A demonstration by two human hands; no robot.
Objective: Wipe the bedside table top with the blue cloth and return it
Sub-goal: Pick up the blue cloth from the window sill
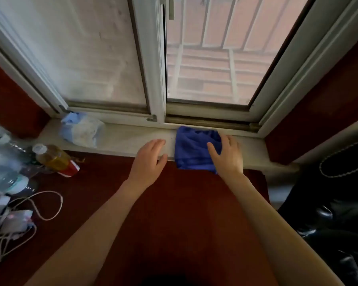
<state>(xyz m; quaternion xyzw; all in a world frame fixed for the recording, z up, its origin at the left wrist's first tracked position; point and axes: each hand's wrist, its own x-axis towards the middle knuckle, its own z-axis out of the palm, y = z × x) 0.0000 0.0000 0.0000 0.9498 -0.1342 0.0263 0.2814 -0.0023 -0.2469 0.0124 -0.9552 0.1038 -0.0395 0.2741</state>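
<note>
Lying folded into a rough square, the blue cloth (194, 149) sits on the pale windowsill (120, 139), its far edge close to the window track and its near edge hanging slightly over the sill's front lip, above the dark red bedside table top (174, 213). Its fabric is a deep, saturated blue with a soft, towel-like nap; the upper part is rumpled into shallow creases, while a stitched hem runs across the lower part.

The right hand (228, 153) rests palm-down on the cloth's right side, fingers spread and laid flat over the fabric rather than curled around it, so the grip is loose, not clenched. The left hand (149, 162) lies just left of the cloth on the sill's front edge, fingers relaxed and extended, grasping nothing; whether its thumb touches the cloth's edge cannot be told.

Farther left on the sill lies a crumpled white and pale blue plastic packet (82, 130). On the table's left part are a bottle of amber liquid (54, 158) with a white cap and red label, 1 clear plastic bottle (4, 162), blurred, and a tangle of white cables (19, 221). Behind the sill, a white-framed window (153, 58) shows brick outside.
</note>
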